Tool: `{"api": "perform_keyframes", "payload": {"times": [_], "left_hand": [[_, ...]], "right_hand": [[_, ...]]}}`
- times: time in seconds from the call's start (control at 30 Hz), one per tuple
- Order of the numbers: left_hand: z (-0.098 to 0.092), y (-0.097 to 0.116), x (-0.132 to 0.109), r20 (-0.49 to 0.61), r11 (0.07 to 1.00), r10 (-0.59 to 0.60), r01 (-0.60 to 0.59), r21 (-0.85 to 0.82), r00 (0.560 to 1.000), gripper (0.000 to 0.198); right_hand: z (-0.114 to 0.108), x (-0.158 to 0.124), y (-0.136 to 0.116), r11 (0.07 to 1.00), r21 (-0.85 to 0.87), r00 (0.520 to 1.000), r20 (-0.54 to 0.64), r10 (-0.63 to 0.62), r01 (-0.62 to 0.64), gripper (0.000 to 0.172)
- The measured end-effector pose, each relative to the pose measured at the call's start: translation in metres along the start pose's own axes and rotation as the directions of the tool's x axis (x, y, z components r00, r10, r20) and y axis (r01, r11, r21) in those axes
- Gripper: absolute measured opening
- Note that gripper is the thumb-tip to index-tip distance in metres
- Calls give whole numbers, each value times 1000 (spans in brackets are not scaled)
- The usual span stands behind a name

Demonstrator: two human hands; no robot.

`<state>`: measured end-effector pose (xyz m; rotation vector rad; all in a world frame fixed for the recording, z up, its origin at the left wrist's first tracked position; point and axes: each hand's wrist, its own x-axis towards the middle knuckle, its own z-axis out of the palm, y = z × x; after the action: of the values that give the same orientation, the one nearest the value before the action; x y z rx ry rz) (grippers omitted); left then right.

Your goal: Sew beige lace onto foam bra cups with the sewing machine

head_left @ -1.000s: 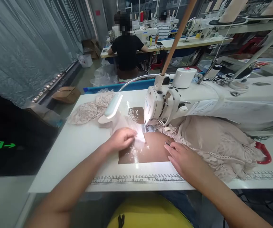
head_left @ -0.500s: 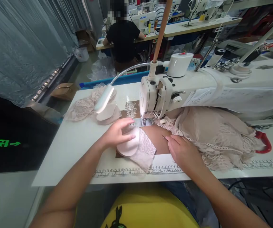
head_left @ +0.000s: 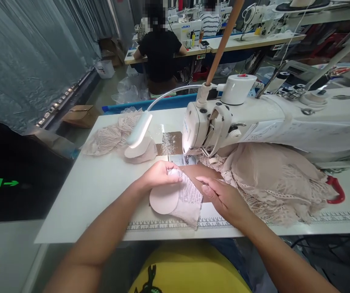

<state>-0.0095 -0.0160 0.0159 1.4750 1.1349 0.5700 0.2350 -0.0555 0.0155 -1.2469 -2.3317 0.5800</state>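
My left hand (head_left: 161,175) is closed, thumb over fingers, on the upper edge of a pale pink bra cup with lace (head_left: 164,199). The cup lies in front of the sewing machine's needle area (head_left: 187,158), its lace side facing right. My right hand (head_left: 223,199) is closed just right of the lace, apart from it. Between its thumb and forefinger is a thin pointed metal tool, mostly hidden by the fingers. A heap of beige lace bra pieces (head_left: 263,171) rests under the machine arm, to the right of my right hand.
More lace cups (head_left: 110,136) lie at the table's back left, below a lamp head (head_left: 140,129) on a bendy neck. A ruler strip (head_left: 168,225) runs along the front edge. A red loop handle (head_left: 337,190) is at right. A person in black (head_left: 159,53) sits ahead.
My left hand has closed on the cup's upper edge, having been spread over it. My right hand has shifted left towards the lace. The view has tilted slightly.
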Motion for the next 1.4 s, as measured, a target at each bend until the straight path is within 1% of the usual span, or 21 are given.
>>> {"api": "perform_keyframes", "payload": {"times": [0.1, 0.2, 0.3, 0.5, 0.63, 0.77, 0.87, 1.03, 1.17, 1.3, 1.4], "left_hand": [[4, 1, -2, -3, 1000, 20, -20, -9, 1000, 27], [5, 0, -5, 22, 995, 35, -32, -94, 999, 33], [6, -2, -7, 50, 983, 55, -45, -176, 997, 32], [9, -3, -8, 66, 962, 82, -61, -268, 994, 28], [10, -6, -7, 97, 953, 86, -53, -299, 992, 31], [10, -8, -7, 106, 951, 89, -53, -306, 990, 35], [11, -7, -7, 114, 943, 86, -44, -330, 990, 33], [12, 0, -10, 125, 957, 76, -37, -289, 989, 27], [12, 0, -10, 137, 971, 77, -43, -237, 988, 31], [5, -2, -11, 209, 976, 74, -29, -214, 975, 27], [-3, -3, -12, 229, 986, 73, -36, -161, 971, 31]], "right_hand": [[1, 14, -3, 992, 123, 1000, 15, 23, -25, 40], [2, 23, -3, 981, 194, 1000, -4, 23, -22, 38], [3, 25, -2, 969, 245, 999, -3, 40, -38, 35], [-2, 27, -10, 942, 324, 996, 31, 82, -88, 30], [-4, 30, -19, 928, 357, 994, 59, 90, -106, 25], [0, 30, -23, 925, 360, 992, 83, 98, -122, 24], [4, 29, -22, 922, 366, 991, 86, 106, -130, 24], [7, 30, -22, 890, 426, 987, 98, 130, -160, 21], [7, 31, -22, 857, 481, 983, 103, 153, -184, 21], [9, 29, -18, 830, 523, 981, 113, 158, -193, 21], [10, 28, -14, 823, 531, 979, 114, 166, -202, 22]]}}
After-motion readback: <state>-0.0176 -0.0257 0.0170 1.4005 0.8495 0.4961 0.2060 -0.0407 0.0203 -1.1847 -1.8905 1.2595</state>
